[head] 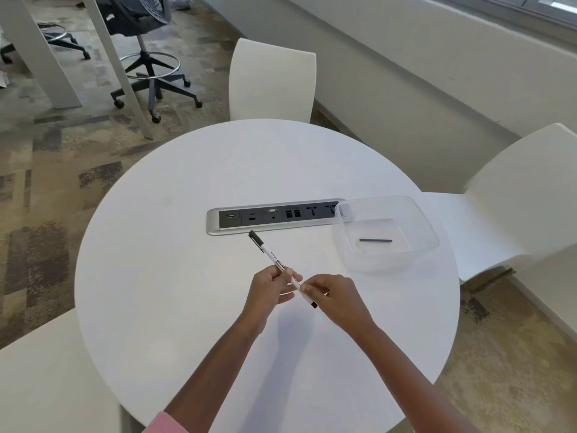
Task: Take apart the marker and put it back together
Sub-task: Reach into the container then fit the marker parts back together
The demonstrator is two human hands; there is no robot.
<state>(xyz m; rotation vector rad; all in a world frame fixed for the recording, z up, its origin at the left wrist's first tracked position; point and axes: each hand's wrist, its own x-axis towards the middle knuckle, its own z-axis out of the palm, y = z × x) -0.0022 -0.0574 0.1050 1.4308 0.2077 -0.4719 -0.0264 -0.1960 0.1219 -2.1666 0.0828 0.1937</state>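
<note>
Marker [282, 268] is held above the round table [187, 276]: left hand [271, 287] grips mid-barrel, right hand [331, 295] pinches its near end. Dark rod [375, 240] lies in the clear container [418, 214].

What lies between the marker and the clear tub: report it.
Nothing visible. The left hand and right hand pinch the marker above the table; only bare tabletop separates it from the tub. The socket panel lies farther back, off that line.
</note>
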